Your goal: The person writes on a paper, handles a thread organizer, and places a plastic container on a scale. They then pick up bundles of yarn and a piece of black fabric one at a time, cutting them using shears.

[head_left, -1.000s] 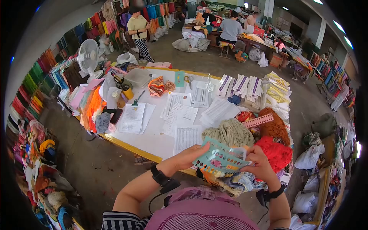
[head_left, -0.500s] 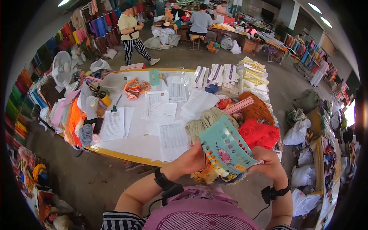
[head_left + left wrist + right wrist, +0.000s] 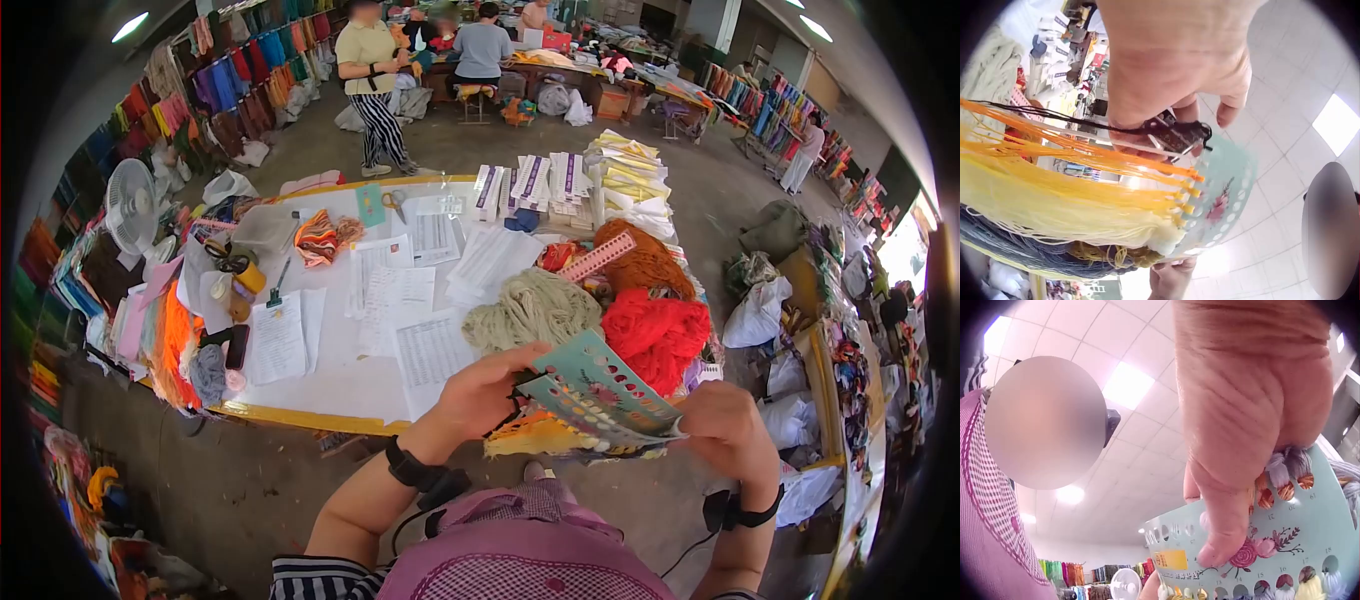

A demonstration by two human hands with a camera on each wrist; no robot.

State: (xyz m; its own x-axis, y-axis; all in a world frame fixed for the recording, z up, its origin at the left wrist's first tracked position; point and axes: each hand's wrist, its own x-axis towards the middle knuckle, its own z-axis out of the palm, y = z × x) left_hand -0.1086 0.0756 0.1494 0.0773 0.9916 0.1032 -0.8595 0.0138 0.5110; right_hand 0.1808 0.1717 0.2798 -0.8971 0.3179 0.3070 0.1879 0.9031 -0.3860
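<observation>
Both hands hold a teal thread card point(image 3: 625, 385) in front of the body, at the table's near edge. It is bent lengthwise, with a pink flower print point(image 3: 1244, 553) and numbered holes along its edges. My left hand point(image 3: 480, 395) grips the left end, where black thread point(image 3: 1188, 134) is looped. The right hand point(image 3: 728, 428) pinches the right end, its thumb point(image 3: 1222, 544) lying over the printed face. From the holes hang orange threads point(image 3: 1141, 159), yellow and cream threads point(image 3: 1085, 206) and dark blue-grey threads point(image 3: 1041, 247). Some fingertips are hidden behind card and threads.
Beyond the card lie beige yarn point(image 3: 535, 310), red yarn point(image 3: 655, 340) and brown yarn point(image 3: 640, 255). The table also carries printed sheets point(image 3: 430, 350), a clipboard point(image 3: 277, 340), scissors point(image 3: 395, 205) and stacked packets point(image 3: 630, 180). A person point(image 3: 375, 90) stands beyond it.
The card has gone from lying fairly flat, through a raised, curved pose, to a lower bent one. The right hand has moved outward to the right. The head view has shifted.
</observation>
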